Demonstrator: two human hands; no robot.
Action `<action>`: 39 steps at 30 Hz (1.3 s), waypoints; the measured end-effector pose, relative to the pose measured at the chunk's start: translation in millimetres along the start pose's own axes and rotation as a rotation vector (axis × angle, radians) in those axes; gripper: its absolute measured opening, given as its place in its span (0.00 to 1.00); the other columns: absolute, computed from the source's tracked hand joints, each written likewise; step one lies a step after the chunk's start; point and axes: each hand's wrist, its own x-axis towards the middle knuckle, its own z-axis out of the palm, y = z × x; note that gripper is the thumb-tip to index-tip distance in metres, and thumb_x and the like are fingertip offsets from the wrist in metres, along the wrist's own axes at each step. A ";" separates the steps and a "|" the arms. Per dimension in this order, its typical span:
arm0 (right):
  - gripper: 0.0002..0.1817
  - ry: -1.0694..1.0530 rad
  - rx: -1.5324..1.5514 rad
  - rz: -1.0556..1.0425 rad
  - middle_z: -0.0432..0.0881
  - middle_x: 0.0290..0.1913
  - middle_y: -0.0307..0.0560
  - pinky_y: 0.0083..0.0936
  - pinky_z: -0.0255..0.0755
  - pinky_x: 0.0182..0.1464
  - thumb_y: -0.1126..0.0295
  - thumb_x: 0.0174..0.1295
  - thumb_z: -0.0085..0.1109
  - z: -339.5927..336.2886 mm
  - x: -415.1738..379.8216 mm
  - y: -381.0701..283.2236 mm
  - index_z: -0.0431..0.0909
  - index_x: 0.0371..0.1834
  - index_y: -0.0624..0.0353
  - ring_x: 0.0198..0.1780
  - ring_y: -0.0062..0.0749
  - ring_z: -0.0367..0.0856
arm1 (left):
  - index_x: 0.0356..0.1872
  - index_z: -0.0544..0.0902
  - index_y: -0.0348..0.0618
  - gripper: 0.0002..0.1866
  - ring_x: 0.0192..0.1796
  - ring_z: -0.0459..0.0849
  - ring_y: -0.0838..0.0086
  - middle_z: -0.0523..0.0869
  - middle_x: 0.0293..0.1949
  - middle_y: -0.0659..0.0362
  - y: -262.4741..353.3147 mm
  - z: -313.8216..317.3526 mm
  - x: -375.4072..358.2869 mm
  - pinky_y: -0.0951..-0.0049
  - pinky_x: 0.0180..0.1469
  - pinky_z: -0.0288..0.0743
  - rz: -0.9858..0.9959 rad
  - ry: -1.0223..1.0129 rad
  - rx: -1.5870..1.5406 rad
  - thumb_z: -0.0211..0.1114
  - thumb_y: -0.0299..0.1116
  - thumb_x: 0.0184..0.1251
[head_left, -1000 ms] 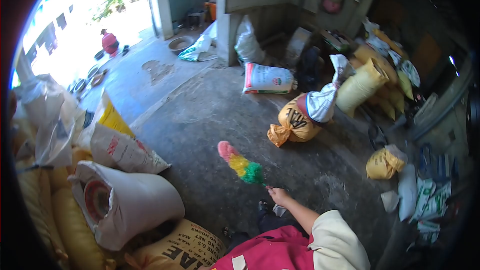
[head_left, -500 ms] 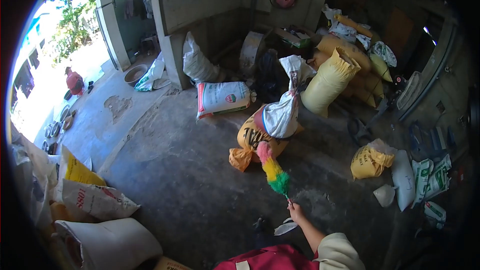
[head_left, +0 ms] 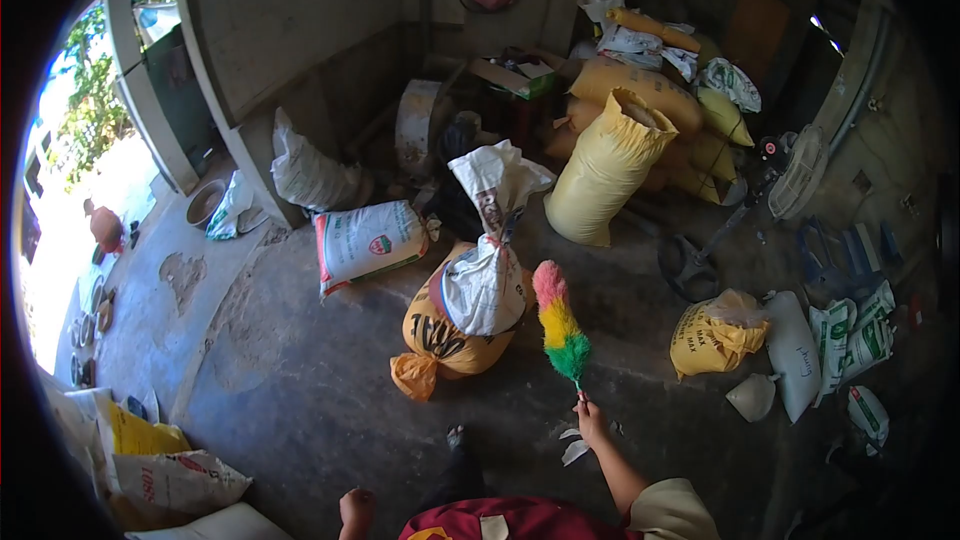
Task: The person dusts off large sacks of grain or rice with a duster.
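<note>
My right hand (head_left: 592, 420) is wrapped round the handle of a feather duster (head_left: 562, 325) with pink, yellow and green bands, its head pointing up and away from me. The duster is held right of a tied white sack (head_left: 485, 285), which rests on an orange-brown sack (head_left: 445, 340) with black print; a small gap shows between duster and sacks. Low in the view, my left hand (head_left: 357, 512) is closed in a loose fist near my body, with nothing visible in it.
A tall yellow sack (head_left: 610, 170) stands before a pile of stacked sacks. On the right are a fan (head_left: 800, 175), a small yellow bag (head_left: 715, 335) and several white bags. A printed white sack (head_left: 372, 240) lies at the left, and more sacks (head_left: 175, 480) sit lower left.
The view has shifted right and forward. The duster has swung from in front of the orange-brown sack to its right. My left hand and a foot have come into view.
</note>
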 end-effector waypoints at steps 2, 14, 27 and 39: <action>0.15 0.037 0.052 -0.023 0.80 0.32 0.52 0.29 0.70 0.41 0.63 0.63 0.44 -1.9 40.5 6.5 0.76 0.40 0.62 0.38 0.40 0.79 | 0.27 0.83 0.40 0.11 0.32 0.83 0.60 0.83 0.26 0.49 28.7 1.0 47.0 0.67 0.36 0.75 0.004 0.018 0.042 0.62 0.35 0.43; 0.16 0.075 0.074 0.009 0.80 0.33 0.51 0.29 0.70 0.41 0.61 0.63 0.44 -70.5 248.5 -63.6 0.75 0.42 0.61 0.38 0.41 0.79 | 0.48 0.71 0.39 0.19 0.35 0.81 0.65 0.81 0.33 0.53 414.3 4.1 268.1 0.68 0.40 0.73 0.640 0.137 -0.321 0.58 0.24 0.53; 0.18 0.093 0.152 -0.132 0.80 0.32 0.51 0.31 0.69 0.40 0.58 0.65 0.41 -146.1 536.8 -40.1 0.77 0.37 0.60 0.38 0.41 0.79 | 0.52 0.69 0.40 0.23 0.46 0.78 0.62 0.79 0.42 0.52 728.4 57.3 359.3 0.65 0.44 0.70 0.752 0.399 -0.378 0.57 0.22 0.52; 0.20 -0.113 0.150 -0.167 0.81 0.33 0.49 0.28 0.68 0.31 0.56 0.64 0.42 -192.3 756.5 -45.3 0.72 0.49 0.59 0.28 0.33 0.77 | 0.57 0.63 0.38 0.29 0.43 0.78 0.59 0.78 0.40 0.48 869.5 106.2 404.4 0.64 0.46 0.71 0.615 0.227 -0.162 0.62 0.28 0.51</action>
